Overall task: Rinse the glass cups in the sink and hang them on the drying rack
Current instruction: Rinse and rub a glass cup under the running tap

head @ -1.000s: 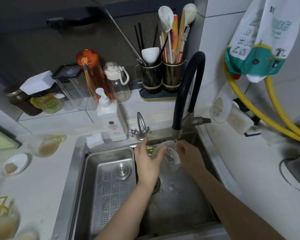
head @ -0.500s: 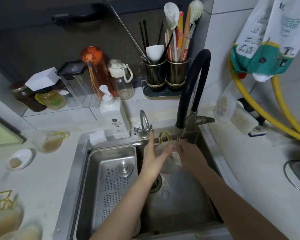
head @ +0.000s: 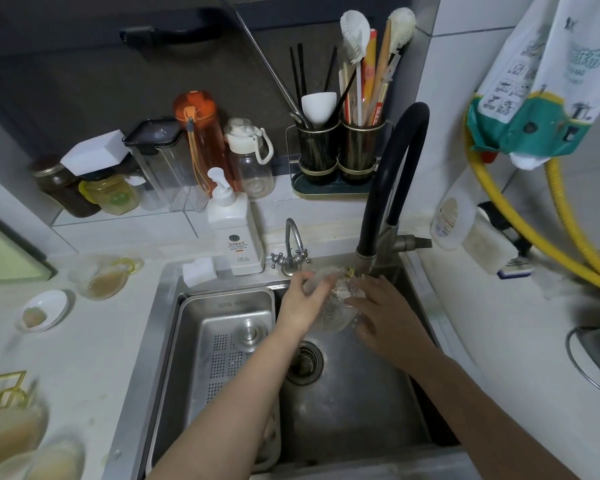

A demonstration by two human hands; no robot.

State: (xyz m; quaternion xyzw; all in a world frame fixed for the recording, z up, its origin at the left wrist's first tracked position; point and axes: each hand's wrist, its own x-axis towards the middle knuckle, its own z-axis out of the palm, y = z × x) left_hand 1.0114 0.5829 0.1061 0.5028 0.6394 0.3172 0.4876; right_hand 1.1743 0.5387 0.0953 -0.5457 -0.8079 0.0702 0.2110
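Bench [head: 94, 348]: pale and a bit stained, wrapping round the sink on the left and right.
Sink [head: 354, 410]: steel, set in the middle of the bench; its drain sits near the basin's centre.
Drain tray [head: 222, 327]: a perforated steel tray filling the sink's left half.
Black tap [head: 395, 161]: arches up from the sink's back edge, its spout pointing down right over the hands.
Right hand [head: 383, 317]: over the back of the basin, fingers spread and laid against the right side of the cup, thumb at its rim; it grasps the cup loosely.
Left hand [head: 303, 299]: opposite, fingers curled round the cup's left side and holding it.
Glass cup [head: 329, 306]: clear glass, held between both hands directly under the spout, above the basin's back edge; a yellowish handle shows at its far side.
Soap bottle [head: 234, 233]: white pump bottle on the sink's back left corner, just beside the small chrome tap [head: 291, 251].
Dirty cup [head: 101, 277]: on the bench's left side, near the wall, brownish inside.
Small dish [head: 44, 310]: white, nearer the bench's left edge.
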